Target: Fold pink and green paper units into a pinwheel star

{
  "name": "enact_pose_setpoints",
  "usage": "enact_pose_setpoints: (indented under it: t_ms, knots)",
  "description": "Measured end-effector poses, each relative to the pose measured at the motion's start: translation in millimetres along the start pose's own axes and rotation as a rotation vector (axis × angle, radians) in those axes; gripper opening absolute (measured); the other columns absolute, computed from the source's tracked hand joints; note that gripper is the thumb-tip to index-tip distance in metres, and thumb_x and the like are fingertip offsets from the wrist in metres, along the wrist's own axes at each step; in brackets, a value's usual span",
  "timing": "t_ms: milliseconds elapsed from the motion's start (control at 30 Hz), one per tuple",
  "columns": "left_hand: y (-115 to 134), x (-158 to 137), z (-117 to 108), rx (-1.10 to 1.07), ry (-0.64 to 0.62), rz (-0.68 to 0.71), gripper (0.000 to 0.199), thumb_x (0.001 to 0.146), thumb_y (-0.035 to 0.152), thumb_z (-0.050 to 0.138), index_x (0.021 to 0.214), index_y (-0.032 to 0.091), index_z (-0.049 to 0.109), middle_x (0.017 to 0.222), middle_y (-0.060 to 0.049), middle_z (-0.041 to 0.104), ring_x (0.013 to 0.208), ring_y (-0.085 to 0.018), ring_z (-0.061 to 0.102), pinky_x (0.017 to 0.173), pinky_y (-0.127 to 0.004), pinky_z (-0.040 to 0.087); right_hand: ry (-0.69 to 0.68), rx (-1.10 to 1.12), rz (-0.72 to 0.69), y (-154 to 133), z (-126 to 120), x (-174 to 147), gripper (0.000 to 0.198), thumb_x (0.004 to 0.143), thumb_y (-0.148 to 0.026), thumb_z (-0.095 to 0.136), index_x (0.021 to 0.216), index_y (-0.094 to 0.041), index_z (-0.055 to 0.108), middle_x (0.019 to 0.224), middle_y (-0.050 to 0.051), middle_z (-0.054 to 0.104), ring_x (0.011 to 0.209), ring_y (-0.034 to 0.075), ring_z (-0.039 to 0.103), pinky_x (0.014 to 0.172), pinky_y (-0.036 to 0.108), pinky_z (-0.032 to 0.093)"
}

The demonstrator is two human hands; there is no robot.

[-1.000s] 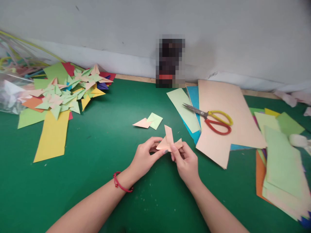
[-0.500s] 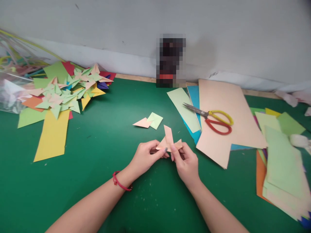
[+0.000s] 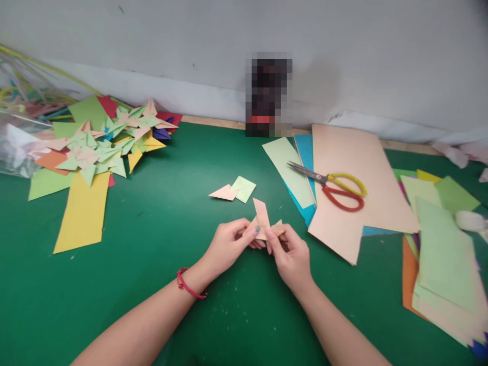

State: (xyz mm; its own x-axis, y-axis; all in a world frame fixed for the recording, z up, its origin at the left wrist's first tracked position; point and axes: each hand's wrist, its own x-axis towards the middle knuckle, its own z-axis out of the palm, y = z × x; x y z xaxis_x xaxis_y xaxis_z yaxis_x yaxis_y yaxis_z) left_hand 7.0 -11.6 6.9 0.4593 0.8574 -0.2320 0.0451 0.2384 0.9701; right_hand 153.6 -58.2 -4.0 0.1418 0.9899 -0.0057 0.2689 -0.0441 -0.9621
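Note:
Between my two hands is a folded peach paper piece (image 3: 261,216), one strip of it sticking up and pointed flaps to either side. My left hand (image 3: 232,245) pinches its left side, thumb pressed on the front and fingers behind. On the right side, my right hand (image 3: 292,254) grips it between thumb and curled fingers. Just beyond my hands, a folded pink paper piece (image 3: 225,192) lies joined to a folded light green paper piece (image 3: 245,190) on the green table (image 3: 152,284).
Scissors (image 3: 328,185) with yellow and red handles lie on peach sheets (image 3: 351,152) to the right. Green paper strips (image 3: 444,254) are stacked at far right. Folded paper stars (image 3: 91,152) pile up at left by a plastic bag (image 3: 19,147). A blurred-out object (image 3: 269,96) stands against the wall.
The upright strip of the peach paper has tilted slightly to the left. Both hands have shifted a little, still holding the paper.

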Motion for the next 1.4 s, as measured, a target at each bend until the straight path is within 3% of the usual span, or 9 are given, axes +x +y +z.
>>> enact_pose_setpoints:
  t_ms: [500,833,1067,1267,1400]
  knots:
    - [1.1,-2.1,-1.2,0.088,-0.009,0.028,0.021,0.084,0.032,0.052,0.074,0.014,0.058,0.069,-0.001,0.067,0.065,-0.012,0.066,0.062,-0.02,0.051,-0.099,0.061,0.026,1.4,-0.8,2.9,0.02,0.086,-0.028,0.05,0.069,-0.019,0.045,0.052,-0.005,0.049,0.046,0.008,0.045,0.047,0.021,0.034]
    - [-1.8,-1.5,1.2,-0.022,-0.015,-0.001,0.021,0.084,0.032,0.053,0.075,0.014,0.058,0.064,-0.002,0.066,0.059,-0.013,0.065,0.061,-0.024,0.055,-0.035,0.011,0.008,0.2,1.7,0.6,0.02,0.086,-0.027,0.051,0.068,-0.019,0.046,0.05,-0.006,0.045,0.043,0.007,0.041,0.045,0.021,0.032]
    - [-2.0,-0.7,2.2,-0.072,-0.001,-0.037,0.026,0.087,0.035,0.046,0.074,0.015,0.056,0.056,0.0,0.065,0.051,-0.012,0.065,0.054,-0.023,0.055,-0.03,0.004,0.013,-0.6,1.8,0.7,0.02,0.086,-0.027,0.051,0.068,-0.019,0.046,0.049,-0.006,0.046,0.042,0.007,0.041,0.044,0.021,0.032]
    - [-2.3,-1.5,1.0,-0.055,-0.016,-0.072,0.026,0.087,0.04,0.046,0.081,0.016,0.054,0.04,0.005,0.056,0.032,-0.009,0.052,0.036,-0.016,0.044,-0.041,0.067,0.008,-0.7,1.8,0.9,0.02,0.087,-0.026,0.051,0.069,-0.019,0.046,0.05,-0.007,0.045,0.042,0.006,0.04,0.044,0.021,0.031]
    - [0.0,-1.1,0.9,-0.05,-0.007,-0.047,0.03,0.089,0.041,0.039,0.084,0.015,0.054,0.043,0.004,0.057,0.035,-0.009,0.053,0.04,-0.018,0.045,-0.028,0.085,0.037,-0.3,0.9,1.6,0.019,0.087,-0.028,0.051,0.07,-0.019,0.047,0.049,-0.007,0.045,0.042,0.007,0.04,0.043,0.021,0.03]
